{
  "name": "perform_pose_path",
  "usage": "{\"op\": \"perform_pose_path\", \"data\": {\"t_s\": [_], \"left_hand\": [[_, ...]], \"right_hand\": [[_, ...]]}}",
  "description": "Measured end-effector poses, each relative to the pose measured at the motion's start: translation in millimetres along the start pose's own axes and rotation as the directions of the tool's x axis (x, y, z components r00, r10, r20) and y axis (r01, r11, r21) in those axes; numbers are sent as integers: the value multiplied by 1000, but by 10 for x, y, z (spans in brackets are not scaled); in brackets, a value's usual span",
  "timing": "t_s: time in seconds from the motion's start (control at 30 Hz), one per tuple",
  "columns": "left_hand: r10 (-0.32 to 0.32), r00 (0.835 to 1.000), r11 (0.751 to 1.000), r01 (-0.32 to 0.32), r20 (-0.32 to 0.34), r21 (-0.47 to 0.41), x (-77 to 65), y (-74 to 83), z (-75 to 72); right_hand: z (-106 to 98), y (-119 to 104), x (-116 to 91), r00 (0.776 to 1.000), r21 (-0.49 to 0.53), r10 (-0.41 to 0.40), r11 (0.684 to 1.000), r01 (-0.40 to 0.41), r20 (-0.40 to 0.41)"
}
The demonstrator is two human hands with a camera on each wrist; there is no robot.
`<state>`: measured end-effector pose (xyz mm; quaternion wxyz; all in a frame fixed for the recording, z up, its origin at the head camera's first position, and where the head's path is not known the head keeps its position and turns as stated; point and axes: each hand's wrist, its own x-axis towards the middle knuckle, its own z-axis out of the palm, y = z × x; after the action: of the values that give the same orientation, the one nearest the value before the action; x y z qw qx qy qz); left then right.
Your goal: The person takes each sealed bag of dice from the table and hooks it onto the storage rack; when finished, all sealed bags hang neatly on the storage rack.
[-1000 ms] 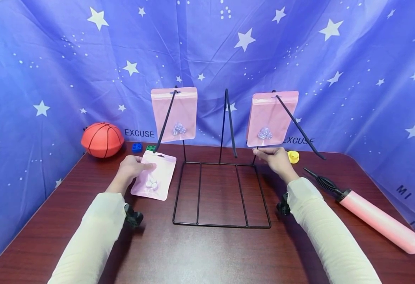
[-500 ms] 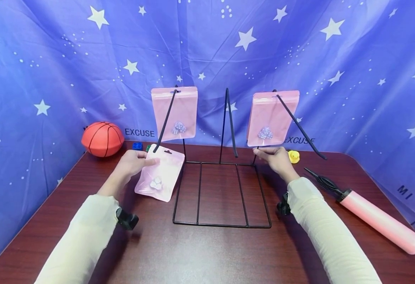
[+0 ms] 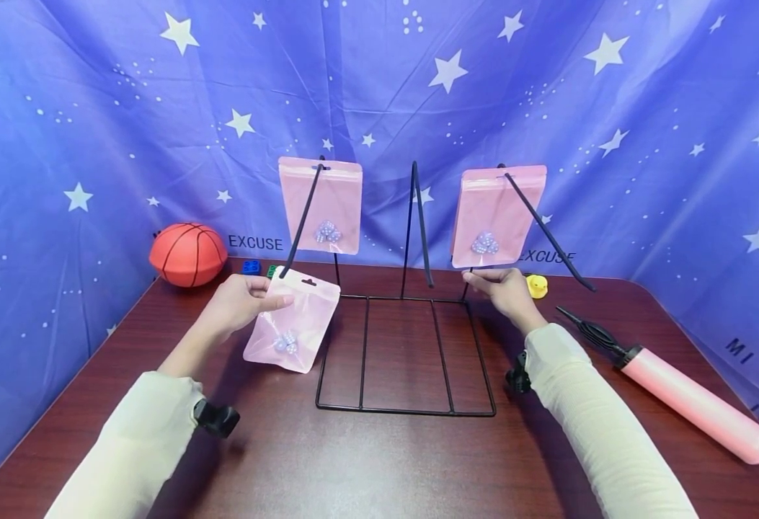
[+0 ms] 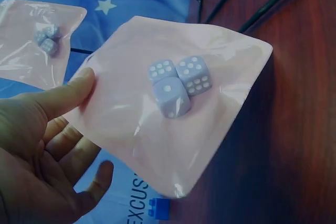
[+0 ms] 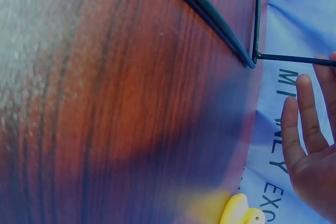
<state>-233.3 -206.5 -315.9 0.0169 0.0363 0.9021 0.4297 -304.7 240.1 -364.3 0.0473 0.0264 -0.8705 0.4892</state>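
Note:
My left hand (image 3: 236,306) pinches the side of a pink zip bag (image 3: 311,317), thumb on its front face. Three pale blue dice (image 4: 170,85) show through the bag in the left wrist view. Its hang hole lies just right of the tip of the left prong (image 3: 300,231) of a black wire display rack (image 3: 405,413). Another pink bag of dice (image 3: 347,194) hangs farther back on that prong. At the rack's right post, my right hand (image 3: 505,292) holds the thin wire between its fingertips; the thumb is out of the right wrist view.
More pink bags (image 3: 515,209) hang on the right prong, while the middle prong (image 3: 422,231) carries none. A basketball-patterned ball (image 3: 187,256) and a blue toy brick (image 3: 251,267) stand back left. A yellow duck (image 3: 538,286) and a pink hand pump (image 3: 697,404) are at right.
My left hand has brought the bag up and to the right, close to the left prong's tip, and the forearm has swung outward. My right hand stays at the post.

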Motion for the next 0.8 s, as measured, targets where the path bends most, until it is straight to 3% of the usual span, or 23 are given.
{"op": "perform_pose_path", "data": {"t_s": [0.43, 0.8], "left_hand": [[160, 985, 987, -160, -66, -8, -374, 26, -106], [268, 953, 961, -275, -144, -28, -648, 204, -102]], "right_hand": [[-7, 3, -12, 1000, -15, 8, 1000, -8, 5], [1, -21, -24, 1000, 4, 7, 1000, -7, 19]]}}
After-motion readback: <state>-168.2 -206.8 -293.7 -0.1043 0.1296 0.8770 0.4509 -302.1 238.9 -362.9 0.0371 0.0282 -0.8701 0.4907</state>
